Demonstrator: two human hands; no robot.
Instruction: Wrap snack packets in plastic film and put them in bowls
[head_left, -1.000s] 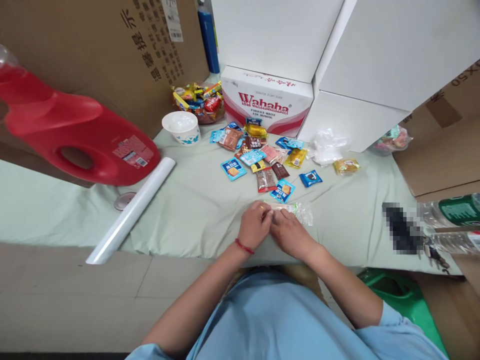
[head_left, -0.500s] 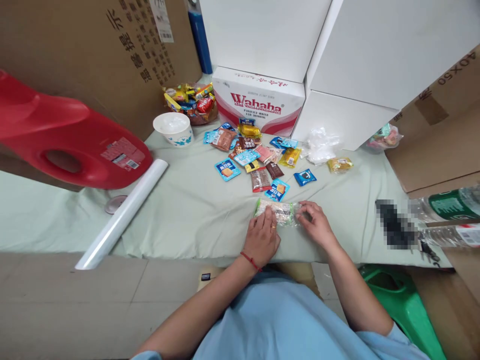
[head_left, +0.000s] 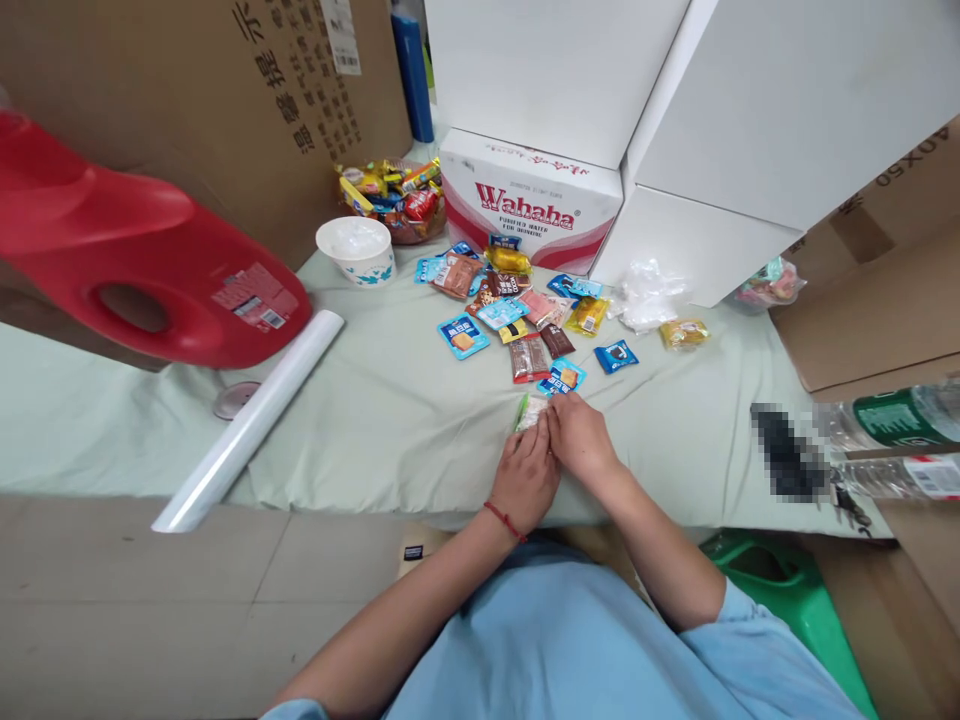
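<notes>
A snack packet (head_left: 529, 412) in a clear and green wrapper lies near the front of the table, mostly covered by my hands. My left hand (head_left: 526, 475) presses it down with fingers held together, a red cord round the wrist. Closed over the packet's right part is my right hand (head_left: 585, 438), its fingertips hidden beside the left fingers. Just beyond lies a blue biscuit packet (head_left: 562, 377), close to my right knuckles. Behind it are a brown packet with red edges (head_left: 529, 358), a dark brown packet (head_left: 556, 340) and a small blue packet (head_left: 616, 356).
A white paper bowl (head_left: 355, 250) and a basket of snacks (head_left: 409, 225) stand at the back left, near a red jug (head_left: 150, 260). A white roll (head_left: 251, 420) lies left. A Wahaha box (head_left: 532, 200) stands behind; plastic bottles (head_left: 904, 418) lie right.
My right hand has moved left from the packet's clear right end to beside my left fingers, now hiding most of the packet. My left hand stays on it. The view has shifted slightly.
</notes>
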